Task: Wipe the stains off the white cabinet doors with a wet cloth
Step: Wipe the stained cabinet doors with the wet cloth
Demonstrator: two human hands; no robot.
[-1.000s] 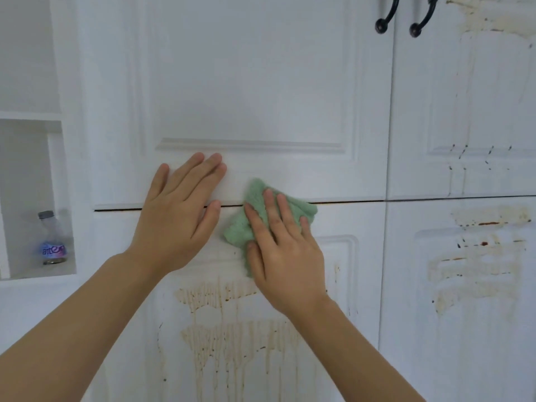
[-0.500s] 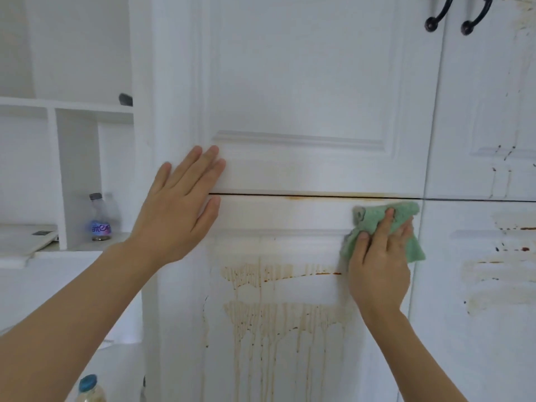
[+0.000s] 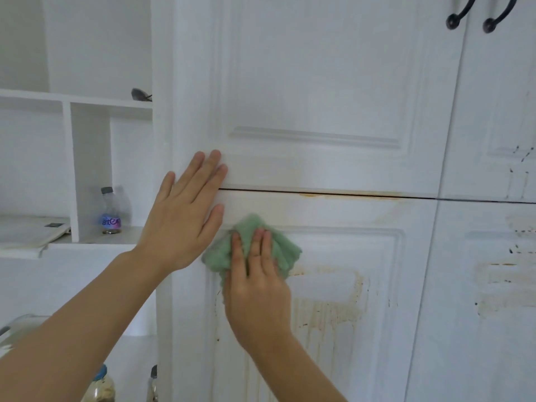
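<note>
My right hand (image 3: 256, 288) presses a green cloth (image 3: 285, 250) flat against the lower left cabinet door (image 3: 333, 358), at the upper left corner of its raised panel. Brown drip stains (image 3: 327, 311) run down this door to the right of the cloth. My left hand (image 3: 185, 216) rests flat with straight fingers on the cabinet's left edge, across the gap between upper and lower doors. The upper left door (image 3: 319, 82) looks white and unstained. The right doors (image 3: 499, 271) carry smeared brown stains and dark specks.
Two black handles (image 3: 475, 15) hang at the top right. Open white shelves (image 3: 87, 169) on the left hold a small water bottle (image 3: 110, 213) and a flat pad. Jars or bottles (image 3: 101, 384) stand low at the bottom left.
My right hand has swept the cloth from the door's right side back to the left and slightly down. The top band of the stain looks fainter. My left hand stays put.
</note>
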